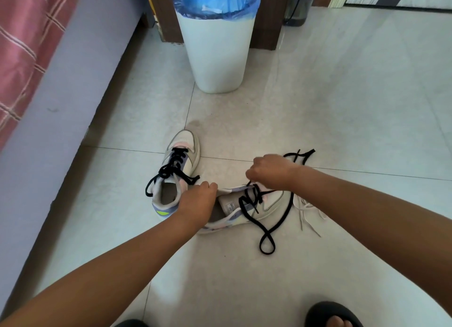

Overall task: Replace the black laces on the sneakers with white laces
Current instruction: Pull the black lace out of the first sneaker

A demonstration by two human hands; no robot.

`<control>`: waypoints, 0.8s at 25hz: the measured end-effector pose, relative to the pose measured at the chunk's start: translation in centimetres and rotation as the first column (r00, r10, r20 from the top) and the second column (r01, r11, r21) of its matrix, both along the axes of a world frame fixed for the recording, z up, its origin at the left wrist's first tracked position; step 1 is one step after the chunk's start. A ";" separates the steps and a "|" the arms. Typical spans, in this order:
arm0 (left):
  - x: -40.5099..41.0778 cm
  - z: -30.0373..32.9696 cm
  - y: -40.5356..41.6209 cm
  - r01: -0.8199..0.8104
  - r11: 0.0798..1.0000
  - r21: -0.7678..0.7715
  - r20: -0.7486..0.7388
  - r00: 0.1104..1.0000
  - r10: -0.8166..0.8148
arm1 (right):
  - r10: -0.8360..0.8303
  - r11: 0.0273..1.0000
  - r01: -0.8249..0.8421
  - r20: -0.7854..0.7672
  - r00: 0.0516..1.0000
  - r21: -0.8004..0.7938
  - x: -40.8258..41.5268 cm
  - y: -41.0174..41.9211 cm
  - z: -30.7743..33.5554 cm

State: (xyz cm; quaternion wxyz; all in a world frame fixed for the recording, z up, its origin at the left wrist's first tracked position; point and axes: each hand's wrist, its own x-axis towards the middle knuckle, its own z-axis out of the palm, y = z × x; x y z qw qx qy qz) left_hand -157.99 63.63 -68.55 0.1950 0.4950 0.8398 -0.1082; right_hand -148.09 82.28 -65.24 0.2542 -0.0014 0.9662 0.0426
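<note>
Now right hand (271, 171) pinching black lace (252, 199), left hand (198, 199) holding sneaker (247, 211)

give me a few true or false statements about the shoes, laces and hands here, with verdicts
1. The right hand pinches the black lace of the near sneaker. True.
2. The far sneaker has white laces in it. False: its laces are black.
3. White laces lie on the floor beside the near sneaker. True.
4. The left hand rests on the bin. False: it holds the near sneaker at its opening.
5. The bin has a red liner. False: it is blue.
</note>
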 end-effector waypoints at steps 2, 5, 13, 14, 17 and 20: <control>0.2 -0.1 -0.3 -0.014 1.000 -0.012 0.002 1.000 0.014 | -0.211 0.972 0.221 -0.110 0.971 0.082 -0.3 2.5 1.5; 0.4 0.1 -0.6 -0.085 0.996 -0.017 0.027 0.996 0.085 | -0.527 0.840 0.542 -0.263 0.808 -0.019 -0.1 5.4 3.0; 2.5 0.3 -1.1 -0.275 0.961 0.007 0.278 0.924 0.262 | -0.816 0.351 0.735 0.195 0.544 -0.580 5.0 -4.2 -2.0; 2.5 0.4 -1.0 -0.273 0.962 0.011 0.275 0.926 0.260 | -0.830 0.265 0.747 0.250 0.499 -0.610 5.2 -4.7 -2.6; 2.1 0.4 -0.5 -0.267 0.964 0.007 0.302 0.919 0.253 | -0.901 0.133 0.721 0.220 0.374 -0.680 4.4 -5.1 -3.5; 2.1 0.3 -0.2 -0.260 0.965 -0.015 0.322 0.913 0.251 | -0.943 0.051 0.695 0.195 0.271 -0.717 3.3 -5.1 -3.9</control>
